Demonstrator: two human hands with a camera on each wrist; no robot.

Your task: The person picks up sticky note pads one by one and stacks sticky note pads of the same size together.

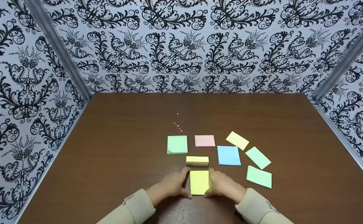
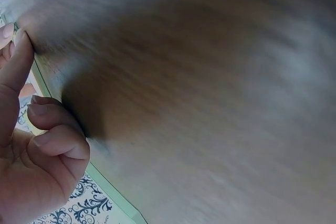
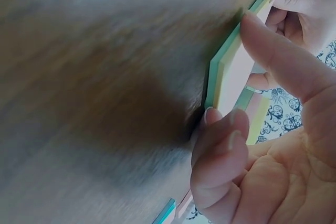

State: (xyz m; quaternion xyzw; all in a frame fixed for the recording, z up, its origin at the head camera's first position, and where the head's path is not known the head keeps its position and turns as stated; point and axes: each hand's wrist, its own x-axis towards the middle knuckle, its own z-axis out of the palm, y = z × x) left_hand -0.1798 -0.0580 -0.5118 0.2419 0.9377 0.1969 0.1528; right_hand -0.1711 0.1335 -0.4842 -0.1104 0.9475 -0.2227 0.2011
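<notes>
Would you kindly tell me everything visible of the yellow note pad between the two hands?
The yellow note pad is a flat, rectangular, paper-looking block with a plain top. In the right wrist view, its edge shows yellow above green, perhaps two stacked layers. It appears to lie flat on the brown table, in front of, and apart from, a narrow yellow block. The left hand and right hand hold it between them by its edges.

The hands [image 1: 225, 184] partly hide the yellow pad [image 1: 199, 182], and the pale specks [image 1: 178, 126] are too small to identify.
</notes>
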